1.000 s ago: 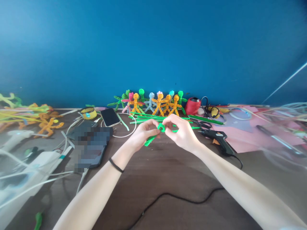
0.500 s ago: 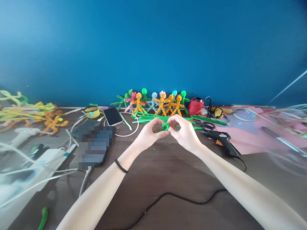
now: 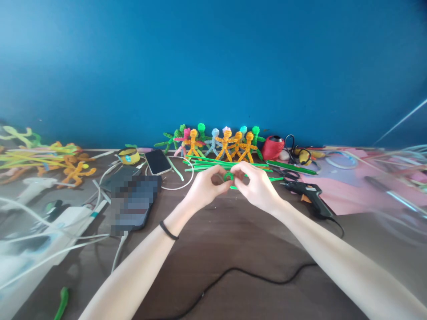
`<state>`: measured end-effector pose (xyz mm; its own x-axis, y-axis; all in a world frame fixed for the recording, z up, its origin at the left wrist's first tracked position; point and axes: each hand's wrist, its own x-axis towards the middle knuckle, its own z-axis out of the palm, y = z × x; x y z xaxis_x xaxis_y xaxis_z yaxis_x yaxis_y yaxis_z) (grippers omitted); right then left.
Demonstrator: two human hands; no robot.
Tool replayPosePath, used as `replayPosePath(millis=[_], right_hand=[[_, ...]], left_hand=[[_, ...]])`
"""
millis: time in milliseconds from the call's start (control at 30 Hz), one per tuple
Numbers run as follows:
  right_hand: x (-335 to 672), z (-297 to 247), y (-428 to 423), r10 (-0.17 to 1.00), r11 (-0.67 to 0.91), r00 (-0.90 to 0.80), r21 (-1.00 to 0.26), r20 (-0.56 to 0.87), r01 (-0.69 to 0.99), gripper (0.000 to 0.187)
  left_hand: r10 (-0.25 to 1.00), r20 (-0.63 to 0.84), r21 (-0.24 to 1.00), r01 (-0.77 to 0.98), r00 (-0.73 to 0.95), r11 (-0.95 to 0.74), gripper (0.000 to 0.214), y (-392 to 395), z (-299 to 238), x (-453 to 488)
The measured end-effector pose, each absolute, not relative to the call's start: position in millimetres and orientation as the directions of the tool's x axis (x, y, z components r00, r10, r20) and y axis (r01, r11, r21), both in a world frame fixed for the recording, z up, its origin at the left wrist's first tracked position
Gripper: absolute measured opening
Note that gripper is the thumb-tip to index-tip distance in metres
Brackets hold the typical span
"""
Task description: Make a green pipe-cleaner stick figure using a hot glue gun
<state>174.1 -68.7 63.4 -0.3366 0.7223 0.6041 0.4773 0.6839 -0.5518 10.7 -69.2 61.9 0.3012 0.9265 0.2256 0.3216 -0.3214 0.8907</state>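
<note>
Between my two hands is a green pipe cleaner (image 3: 229, 176), coiled into a small ring with a loose part hanging just below. My left hand (image 3: 209, 183) pinches the coil from the left with thumb and fingers. From the right, my right hand (image 3: 251, 181) grips the same coil, its fingertips close to the left ones. Right behind the hands lies a bundle of straight green pipe cleaners (image 3: 207, 165). Several pipe cleaner figures (image 3: 227, 144) in green, orange, pink and blue stand in a row against the blue wall.
To the right are a black glue gun (image 3: 308, 195), scissors (image 3: 290, 174) and pink sheets (image 3: 347, 191). Phones (image 3: 157, 162), a yellow tape roll (image 3: 128, 156) and a white power strip (image 3: 63, 231) lie left. A black cable (image 3: 247, 273) crosses the front of the table.
Both hands have shifted slightly around the green coil, and the right fingers have curled lower. A green loop now shows beneath the fingertips. Everything else stays in place.
</note>
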Motion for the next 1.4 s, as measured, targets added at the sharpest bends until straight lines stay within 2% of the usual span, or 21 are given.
replayPosePath(millis=[100, 167, 300, 433, 533, 1000, 1200, 1400], right_hand=[[175, 63, -68, 0.687, 0.714, -0.360, -0.497, 0.631, 0.492, 0.011], [176, 63, -68, 0.691, 0.712, -0.357, -0.504, 0.629, 0.489, 0.011], [177, 63, -67, 0.768, 0.637, -0.287, -0.639, 0.572, 0.431, 0.010], [176, 63, -65, 0.852, 0.519, -0.241, -0.807, 0.464, 0.280, 0.004], [175, 63, -64, 0.896, 0.423, -0.222, -0.891, 0.384, 0.167, 0.011], [172, 61, -63, 0.941, 0.287, -0.184, -0.958, 0.285, -0.018, 0.028], [180, 66, -59, 0.947, 0.113, -0.283, -0.984, 0.149, -0.140, 0.029], [188, 64, -54, 0.873, -0.052, -0.481, -0.965, 0.082, -0.258, 0.025]], left_hand=[[0.927, 0.221, 0.892, 0.321, 0.302, -0.317, 0.018, -69, 62, 11], [0.930, 0.215, 0.902, 0.304, 0.298, -0.306, 0.017, -69, 62, 12], [0.938, 0.196, 0.955, 0.162, 0.287, -0.249, 0.019, -68, 63, 13], [0.939, 0.175, 0.984, -0.016, 0.297, -0.178, 0.023, -66, 63, 13], [0.937, 0.166, 0.985, -0.099, 0.307, -0.142, 0.026, -65, 63, 13], [0.951, 0.091, 0.972, -0.235, 0.294, -0.021, 0.033, -68, 62, 19], [0.902, 0.111, 0.930, -0.363, 0.418, 0.053, 0.024, -62, 60, 10], [0.872, 0.100, 0.900, -0.418, 0.479, 0.127, 0.019, -60, 60, 7]])
